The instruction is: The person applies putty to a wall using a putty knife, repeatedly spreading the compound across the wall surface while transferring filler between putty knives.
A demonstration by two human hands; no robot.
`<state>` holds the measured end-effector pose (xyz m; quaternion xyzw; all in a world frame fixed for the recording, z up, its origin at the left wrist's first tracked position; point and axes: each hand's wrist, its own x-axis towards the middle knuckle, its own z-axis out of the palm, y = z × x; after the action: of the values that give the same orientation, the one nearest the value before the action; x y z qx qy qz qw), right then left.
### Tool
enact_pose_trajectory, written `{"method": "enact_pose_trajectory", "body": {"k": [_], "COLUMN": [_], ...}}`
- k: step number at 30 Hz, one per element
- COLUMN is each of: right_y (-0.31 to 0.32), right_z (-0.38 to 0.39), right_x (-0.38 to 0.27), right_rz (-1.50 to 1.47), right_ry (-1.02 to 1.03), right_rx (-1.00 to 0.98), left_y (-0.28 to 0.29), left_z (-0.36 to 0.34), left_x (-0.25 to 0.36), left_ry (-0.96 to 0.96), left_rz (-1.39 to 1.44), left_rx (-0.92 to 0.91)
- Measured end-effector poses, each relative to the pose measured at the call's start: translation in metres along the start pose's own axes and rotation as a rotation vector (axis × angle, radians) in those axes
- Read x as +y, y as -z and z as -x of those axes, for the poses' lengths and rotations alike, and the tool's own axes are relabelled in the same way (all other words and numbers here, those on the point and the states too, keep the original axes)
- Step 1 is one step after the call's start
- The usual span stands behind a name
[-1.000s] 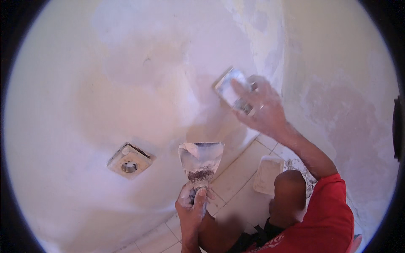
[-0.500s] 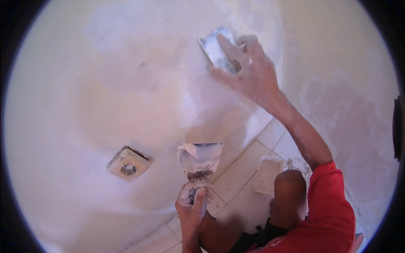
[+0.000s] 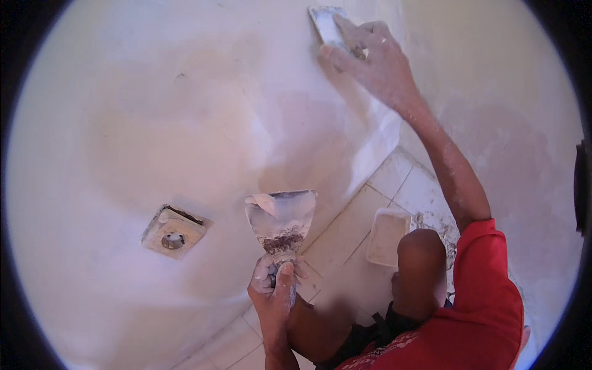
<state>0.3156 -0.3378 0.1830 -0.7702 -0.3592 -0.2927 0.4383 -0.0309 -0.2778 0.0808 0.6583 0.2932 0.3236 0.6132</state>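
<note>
My left hand [image 3: 274,283] is closed round the handle of a wide putty knife [image 3: 282,216], its blade pointing up and bearing a smear of pale filler and a dark reddish-brown band. High on the wall near the corner, my right hand [image 3: 376,65] grips a flat, thin filling blade [image 3: 332,29], thumb and fingers spread over it. That blade lies against the patchy pale wall [image 3: 179,129]; its edge against the plaster is partly hidden by the fingers. White dust coats both hands.
A wall socket [image 3: 174,233] sits loose and tilted at lower left. On the tiled floor [image 3: 345,222] a white rectangular tub [image 3: 388,237] stands beside my knee [image 3: 421,259], with debris [image 3: 438,228] near it. A second wall [image 3: 493,142] meets the first at right.
My right hand has moved up the wall with the filling blade. The left hand, still holding the putty knife, sits slightly higher and further left in view, as the whole view has shifted a little.
</note>
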Motion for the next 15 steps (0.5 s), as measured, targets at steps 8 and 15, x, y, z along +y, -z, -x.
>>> {"method": "enact_pose_trajectory", "body": {"k": [8, 15], "right_y": [-0.048, -0.056], "right_z": [0.105, 0.163], "right_x": [0.008, 0.056], "right_rz": [0.078, 0.003], "right_ry": [0.213, 0.144], "right_rx": [-0.036, -0.149], "left_y": [-0.001, -0.005], "left_z": [0.004, 0.007], "left_x": [0.000, -0.001], "left_ry": [-0.004, -0.068], "left_rz": [-0.053, -0.067], "left_rx": [0.033, 0.078]}}
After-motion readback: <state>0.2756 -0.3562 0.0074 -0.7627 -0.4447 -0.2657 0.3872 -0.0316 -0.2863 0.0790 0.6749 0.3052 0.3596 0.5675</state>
